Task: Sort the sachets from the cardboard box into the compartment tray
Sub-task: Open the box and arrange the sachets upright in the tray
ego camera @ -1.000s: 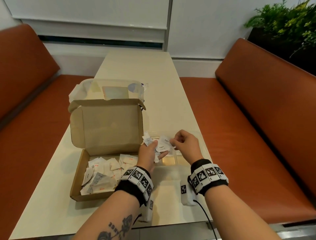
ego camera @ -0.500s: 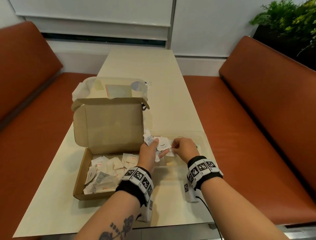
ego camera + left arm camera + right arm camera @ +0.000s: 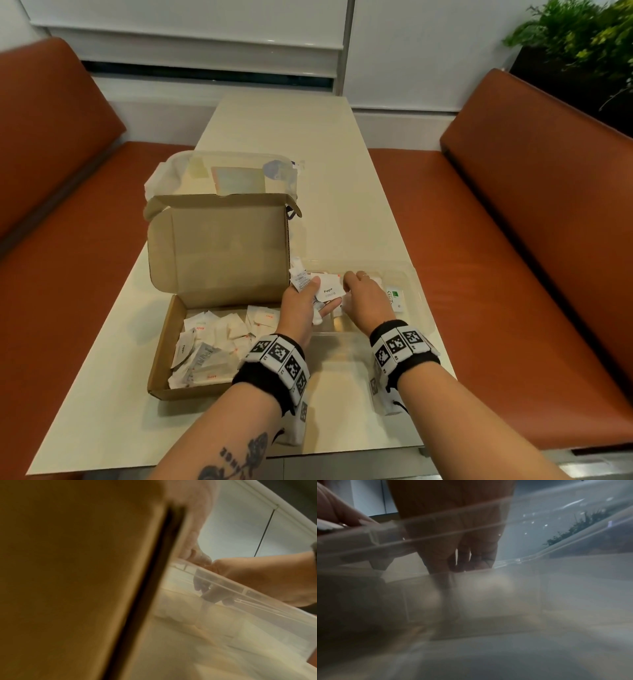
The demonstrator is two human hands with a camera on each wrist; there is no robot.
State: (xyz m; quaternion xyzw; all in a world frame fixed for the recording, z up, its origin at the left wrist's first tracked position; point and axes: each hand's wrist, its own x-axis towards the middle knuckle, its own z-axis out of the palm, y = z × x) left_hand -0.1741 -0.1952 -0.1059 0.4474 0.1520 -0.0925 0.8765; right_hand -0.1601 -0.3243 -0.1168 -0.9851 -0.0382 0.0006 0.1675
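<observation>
Both hands have dropped lower into the clear tray, sorting under way.

Against the pictures a moment earlier, the right hand (image 3: 364, 297) has sunk from above the compartment tray (image 3: 412, 274) down inside it, fingers curled downward; whether they pinch a sachet or have let one go cannot be told. The left hand (image 3: 303, 305), at the tray's near-left corner, grips a fan of sachets (image 3: 329, 291), one marked Pepper, so one sachet is likely being placed while more wait. The cardboard box (image 3: 164, 342), just left of the tray, holds many loose sachets yet. Both wrist views are blurred through the clear plastic; the tray's dividers and the compartment being filled are hard to make out.
</observation>
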